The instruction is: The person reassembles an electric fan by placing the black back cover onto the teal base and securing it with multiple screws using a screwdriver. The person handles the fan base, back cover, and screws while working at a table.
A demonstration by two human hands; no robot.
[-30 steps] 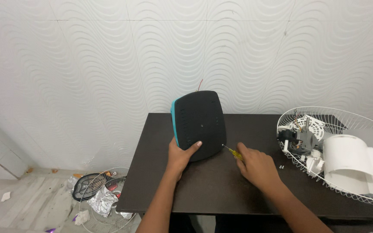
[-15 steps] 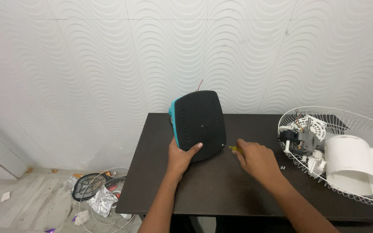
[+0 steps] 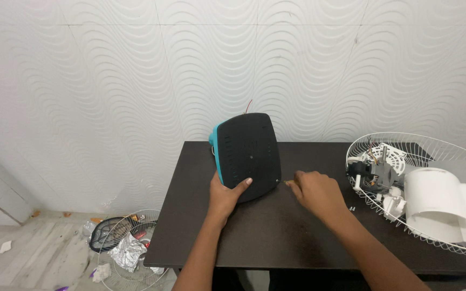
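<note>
Wavy white wall point(image 3: 109, 81), dark table point(image 3: 276, 237)

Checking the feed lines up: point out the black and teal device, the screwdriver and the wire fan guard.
Black and teal device point(image 3: 249, 153), head view, on its black underside.
Screwdriver point(image 3: 282, 182), head view, on its metal shaft.
Wire fan guard point(image 3: 449, 148), head view, on its far rim.

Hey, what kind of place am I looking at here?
Probably a small home repair spot for appliances. A white wire fan guard holds a bare fan motor on the dark table, the right hand works at a black and teal housing, and scraps litter the floor.
</note>
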